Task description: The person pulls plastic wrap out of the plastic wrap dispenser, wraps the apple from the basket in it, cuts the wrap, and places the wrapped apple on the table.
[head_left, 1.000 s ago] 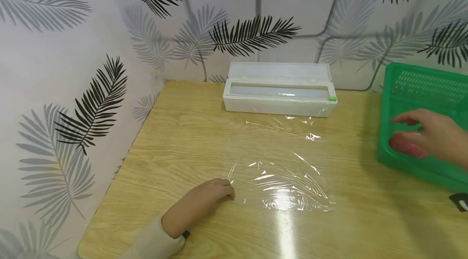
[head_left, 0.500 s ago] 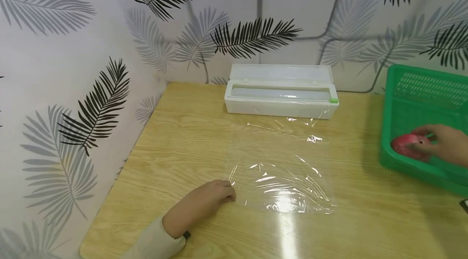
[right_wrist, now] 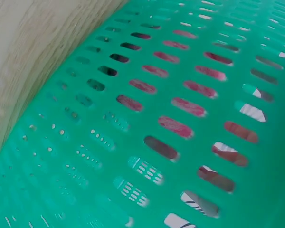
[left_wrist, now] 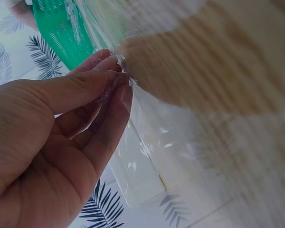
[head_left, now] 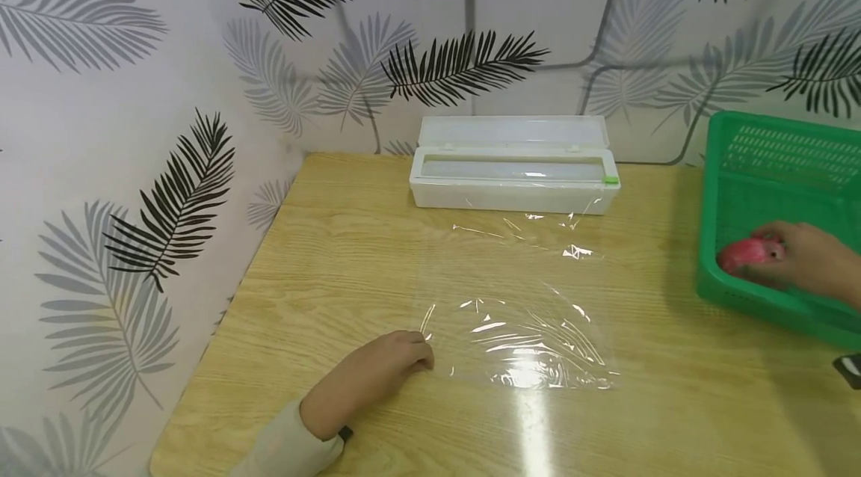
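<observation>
Right hand [head_left: 810, 262], hovering second ago, grips pinkish-red rounded object [head_left: 743, 253]: seemingly secured. Left hand [head_left: 377, 374], well apart, pinches clear plastic film [head_left: 518, 335].

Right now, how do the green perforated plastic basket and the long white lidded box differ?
The green basket is broad and open-topped; the white box is narrow, its lid tipped back. The basket has a rounded red object inside; the box has clear film running out. Both stand on the wooden table.

Room above film [head_left: 511, 297], basket wall [head_left: 708, 215] at right
</observation>
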The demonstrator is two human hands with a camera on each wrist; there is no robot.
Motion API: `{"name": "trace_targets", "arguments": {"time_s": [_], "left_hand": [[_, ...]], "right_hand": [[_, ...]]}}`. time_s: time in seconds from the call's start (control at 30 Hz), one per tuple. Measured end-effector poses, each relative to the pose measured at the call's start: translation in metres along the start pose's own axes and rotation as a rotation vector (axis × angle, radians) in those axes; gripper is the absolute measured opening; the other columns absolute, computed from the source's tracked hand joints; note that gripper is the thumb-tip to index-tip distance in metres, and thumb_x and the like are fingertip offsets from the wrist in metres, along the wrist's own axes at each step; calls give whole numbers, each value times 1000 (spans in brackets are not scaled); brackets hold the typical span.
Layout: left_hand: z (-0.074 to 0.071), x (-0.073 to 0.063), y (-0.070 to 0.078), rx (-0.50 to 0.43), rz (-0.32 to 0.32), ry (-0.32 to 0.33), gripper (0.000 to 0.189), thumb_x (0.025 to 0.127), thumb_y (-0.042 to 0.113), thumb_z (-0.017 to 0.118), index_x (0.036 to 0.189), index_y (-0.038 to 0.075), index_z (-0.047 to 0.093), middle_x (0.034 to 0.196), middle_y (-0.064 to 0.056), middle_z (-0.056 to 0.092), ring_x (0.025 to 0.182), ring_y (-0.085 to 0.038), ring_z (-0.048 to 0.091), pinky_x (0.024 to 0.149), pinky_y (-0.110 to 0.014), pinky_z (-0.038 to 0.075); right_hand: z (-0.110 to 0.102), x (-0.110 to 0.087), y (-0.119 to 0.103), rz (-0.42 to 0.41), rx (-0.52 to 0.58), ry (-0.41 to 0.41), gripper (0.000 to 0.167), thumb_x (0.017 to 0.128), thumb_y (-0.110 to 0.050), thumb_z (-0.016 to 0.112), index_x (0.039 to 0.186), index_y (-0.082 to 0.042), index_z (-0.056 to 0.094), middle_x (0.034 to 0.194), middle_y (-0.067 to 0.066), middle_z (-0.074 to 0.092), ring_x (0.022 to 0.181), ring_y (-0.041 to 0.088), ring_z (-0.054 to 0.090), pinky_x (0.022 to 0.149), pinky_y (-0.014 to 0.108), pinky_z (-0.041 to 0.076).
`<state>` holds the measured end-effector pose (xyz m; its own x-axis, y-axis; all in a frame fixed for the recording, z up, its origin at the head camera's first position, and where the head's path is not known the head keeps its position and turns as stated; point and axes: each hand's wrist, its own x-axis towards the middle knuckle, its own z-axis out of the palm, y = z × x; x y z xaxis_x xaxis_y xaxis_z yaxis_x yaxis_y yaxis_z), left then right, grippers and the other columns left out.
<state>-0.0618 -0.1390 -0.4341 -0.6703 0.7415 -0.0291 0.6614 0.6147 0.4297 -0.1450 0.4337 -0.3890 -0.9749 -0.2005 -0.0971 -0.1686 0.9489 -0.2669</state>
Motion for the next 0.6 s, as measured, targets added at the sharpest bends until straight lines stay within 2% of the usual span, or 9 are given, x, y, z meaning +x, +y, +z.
{"name": "trace_targets", "arguments": {"time_s": [0.1,0.23,0.3,0.43,0.5,0.6], "left_hand": [[0,0,-1,2,8,7,7,88,9,61,92,12,67,92,5,62,87,-6,58,79,-18,48],[1,0,-1,10,3,10,7,88,9,62,91,12,67,91,5,61,84,-5,57,78,-18,48],[1,0,-1,15,-4,7,8,88,10,61,92,13,67,91,5,61,83,-4,56,78,-18,48],[0,0,0,13,-12,5,8,90,11,60,92,13,68,90,6,60,83,-4,55,78,-18,48],[0,0,0,11,-10,8,9,90,12,59,92,13,68,89,6,60,82,-3,55,78,-18,48],[0,0,0,4,-9,8,9,91,13,59,92,13,68,88,7,59,82,-3,54,79,-18,47]], "right_hand": [[-2,-1,-1,12,6,4,61,78,-22,72,109,23,45,78,24,57,66,30,55,49,35,44],[-7,-1,-2,41,19,60,62,76,-23,74,109,21,45,79,29,56,67,35,54,48,37,44],[-12,-2,-3,63,20,103,65,75,-26,75,109,20,45,82,33,54,70,40,54,48,41,45],[-26,-6,-15,80,23,221,63,73,-24,76,109,17,46,90,38,48,78,46,49,46,39,43],[-33,-9,-24,76,32,283,59,72,-19,77,110,15,46,93,38,46,83,47,44,47,35,40],[-41,-13,-40,70,38,321,58,71,-15,77,111,13,46,95,36,43,85,46,40,47,32,37]]}}
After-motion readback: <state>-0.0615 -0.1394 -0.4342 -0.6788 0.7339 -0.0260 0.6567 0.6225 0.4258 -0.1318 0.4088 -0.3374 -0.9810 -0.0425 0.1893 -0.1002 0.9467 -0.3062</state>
